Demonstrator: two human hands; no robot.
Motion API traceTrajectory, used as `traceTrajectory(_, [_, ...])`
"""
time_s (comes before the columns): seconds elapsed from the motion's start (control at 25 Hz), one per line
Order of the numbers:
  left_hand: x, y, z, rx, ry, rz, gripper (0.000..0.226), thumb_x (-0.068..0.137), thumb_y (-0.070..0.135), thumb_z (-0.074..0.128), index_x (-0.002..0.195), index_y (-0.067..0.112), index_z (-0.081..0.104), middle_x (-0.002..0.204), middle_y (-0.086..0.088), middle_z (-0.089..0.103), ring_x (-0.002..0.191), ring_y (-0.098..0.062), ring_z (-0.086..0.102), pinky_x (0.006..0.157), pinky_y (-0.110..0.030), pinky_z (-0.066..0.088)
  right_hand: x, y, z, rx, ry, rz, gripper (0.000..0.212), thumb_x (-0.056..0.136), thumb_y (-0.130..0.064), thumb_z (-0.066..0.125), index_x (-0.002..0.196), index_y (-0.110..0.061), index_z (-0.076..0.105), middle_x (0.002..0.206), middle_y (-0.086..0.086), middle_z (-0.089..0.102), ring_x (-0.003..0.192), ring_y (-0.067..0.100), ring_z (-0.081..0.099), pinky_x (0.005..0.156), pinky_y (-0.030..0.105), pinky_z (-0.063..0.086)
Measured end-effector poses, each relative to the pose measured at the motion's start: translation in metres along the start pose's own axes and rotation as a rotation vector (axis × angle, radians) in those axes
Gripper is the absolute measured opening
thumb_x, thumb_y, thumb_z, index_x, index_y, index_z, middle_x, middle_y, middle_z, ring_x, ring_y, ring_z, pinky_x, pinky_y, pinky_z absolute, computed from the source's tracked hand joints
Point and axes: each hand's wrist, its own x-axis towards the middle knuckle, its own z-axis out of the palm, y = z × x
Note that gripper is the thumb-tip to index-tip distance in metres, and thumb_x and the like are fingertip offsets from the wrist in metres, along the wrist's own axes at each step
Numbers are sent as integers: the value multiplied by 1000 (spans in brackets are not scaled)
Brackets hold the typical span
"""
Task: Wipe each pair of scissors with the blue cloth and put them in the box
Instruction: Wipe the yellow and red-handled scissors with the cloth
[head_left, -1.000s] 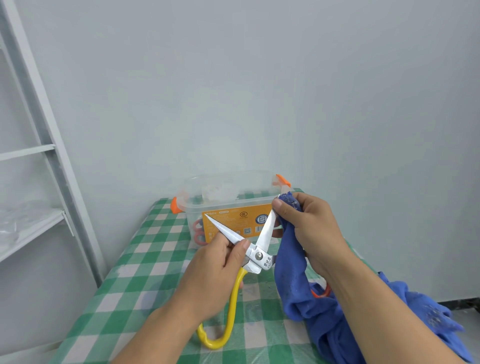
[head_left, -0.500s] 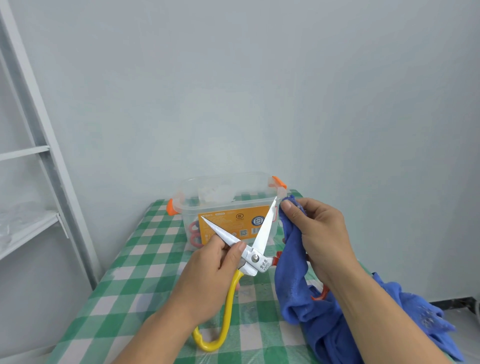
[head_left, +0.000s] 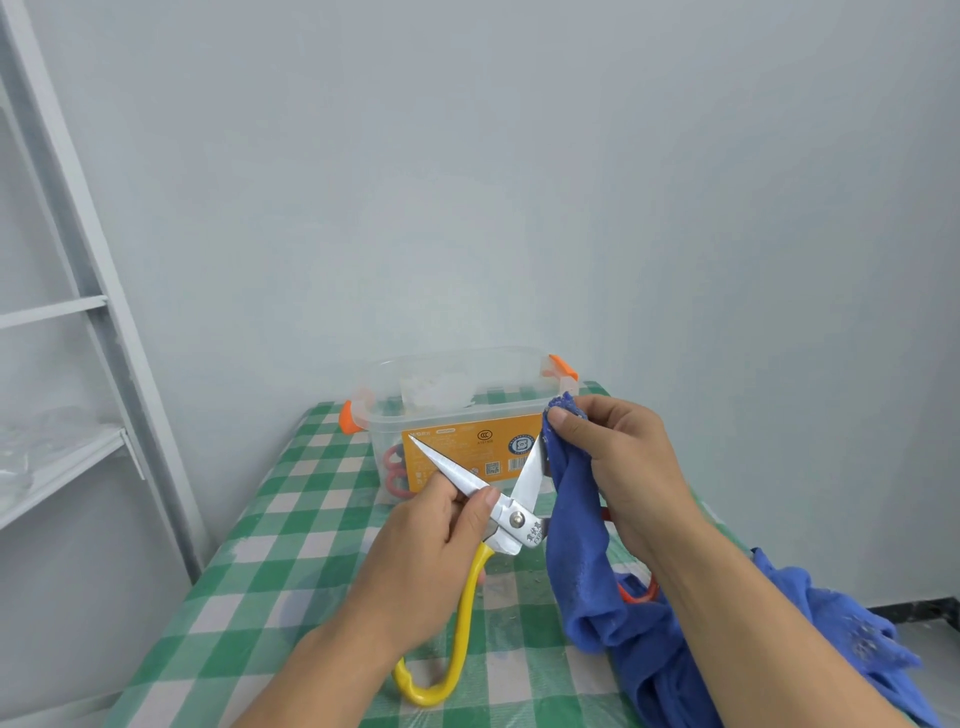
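- Gripping the yellow-handled scissors (head_left: 519, 525) near the pivot, the left hand (head_left: 415, 561) holds them above the checked surface (head_left: 291, 561), blades splayed and pointing up toward the box (head_left: 467, 441).
- The right hand (head_left: 618, 467) pinches the blue cloth (head_left: 571, 561) round the right-side blade's tip; I'd guess the wipe runs down that blade's length toward the pivot.
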Motion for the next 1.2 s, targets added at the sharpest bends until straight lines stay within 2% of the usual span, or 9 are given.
traceTrajectory(0.12, [1, -2, 0, 34, 20, 33, 28, 99, 42, 49, 86, 18, 58, 66, 3, 66, 61, -19, 66, 67, -52, 52, 2, 1, 9, -32, 24, -14, 33, 102, -22, 56, 80, 3, 60, 65, 19, 62, 60, 20, 60, 57, 30, 52])
traceTrajectory(0.2, [1, -3, 1, 42, 17, 49, 30, 99, 44, 49, 87, 18, 59, 65, 5, 65, 63, -20, 65, 66, -53, 52, 4, 1, 12, -12, 33, -22, 47, 104, -30, 52, 92, 15, 54, 82, 34, 63, 68, 25, 64, 71, 47, 58])
traceTrajectory(0.28, [0, -3, 1, 35, 11, 42, 29, 99, 43, 49, 88, 19, 60, 65, 5, 66, 63, -19, 65, 67, -54, 53, 5, 1, 13, 0, 38, -32, 56, 104, -38, 50, 95, 17, 51, 85, 38, 59, 69, 27, 63, 74, 55, 57])
traceTrajectory(0.44, [-1, -4, 1, 24, 5, 24, 25, 100, 41, 49, 88, 22, 60, 69, 1, 67, 64, -19, 66, 69, -54, 52, 1, 2, 12, 87, 148, -75, 52, 104, -36, 51, 83, 11, 53, 68, 20, 55, 61, 21, 57, 56, 34, 57])
traceTrajectory(0.52, [0, -3, 1, 22, 5, 17, 26, 100, 43, 49, 88, 23, 60, 70, 1, 67, 64, -20, 66, 68, -55, 52, 1, 1, 7, 122, 236, -91, 44, 105, -32, 51, 79, 3, 56, 60, 8, 55, 55, 18, 54, 56, 36, 56])
traceTrajectory(0.76, [0, -2, 1, -1, 3, -10, 27, 100, 41, 49, 88, 20, 60, 69, 1, 67, 63, -20, 66, 70, -53, 54, -1, 0, -9, 21, 301, -52, 50, 102, -35, 56, 82, 10, 51, 65, 12, 42, 57, 20, 37, 52, 27, 34])
traceTrajectory(1.0, [2, -1, 1, -49, 10, -70, 24, 103, 33, 50, 91, 15, 60, 60, 15, 64, 55, -13, 66, 59, -34, 52, 0, 4, -15, -24, 263, 33, 20, 92, -9, 61, 88, 10, 59, 70, 8, 50, 66, 19, 48, 64, 32, 42])
traceTrajectory(1.12, [4, -1, 0, -40, 16, -84, 25, 103, 33, 49, 88, 15, 57, 54, 16, 61, 53, -13, 66, 57, -27, 44, -3, -2, -11, 41, 191, 81, 6, 91, -1, 59, 91, 1, 65, 68, 11, 60, 61, 23, 57, 57, 33, 50])
traceTrajectory(1.2, [4, -1, 0, -39, 17, -90, 25, 103, 34, 49, 86, 17, 55, 52, 17, 60, 52, -13, 66, 56, -27, 42, -4, -8, -9, 63, 139, 87, 13, 89, 6, 60, 101, 0, 61, 78, 17, 69, 62, 28, 65, 54, 35, 55])
